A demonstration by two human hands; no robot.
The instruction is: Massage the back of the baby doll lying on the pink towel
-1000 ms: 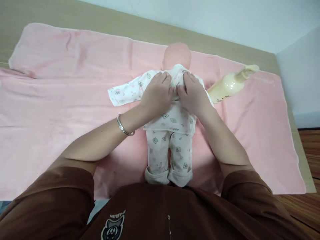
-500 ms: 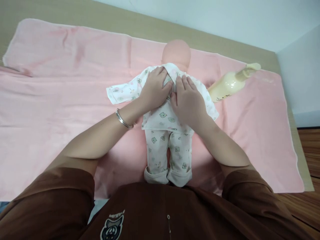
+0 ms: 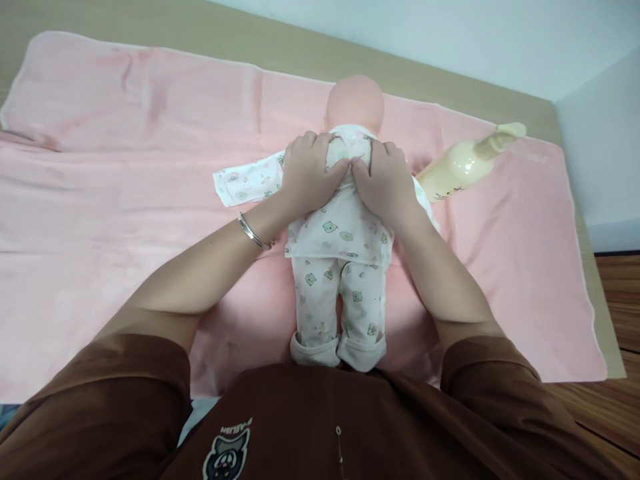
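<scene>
A baby doll [image 3: 356, 103] lies on a pink cloth, its bald head pointing away from me and no face visible. It wears a white top [image 3: 345, 230] and matching trousers [image 3: 315, 293] printed with small animal figures, the cuffs turned up. My left hand [image 3: 311, 172], with a silver bangle at the wrist, rests on the left of the doll's upper back. On the right side lies my right hand [image 3: 384, 180]. Both hands are open over the top, thumbs stretched inward and almost meeting at the middle; the fingertips curve over the shoulders.
A pale yellow pump bottle [image 3: 457, 167] lies on its side right of the doll. Beneath everything spreads the pink cloth [image 3: 150, 147], slightly wrinkled, on a wooden tabletop [image 3: 210, 33]. A white wall [image 3: 450, 40] rises behind; wooden floor [image 3: 620, 287] shows at right.
My right hand has shifted outward and its fingers now rest over the right shoulder. My left thumb points further inward, and the top's bunched cloth lies smoother between the hands.
</scene>
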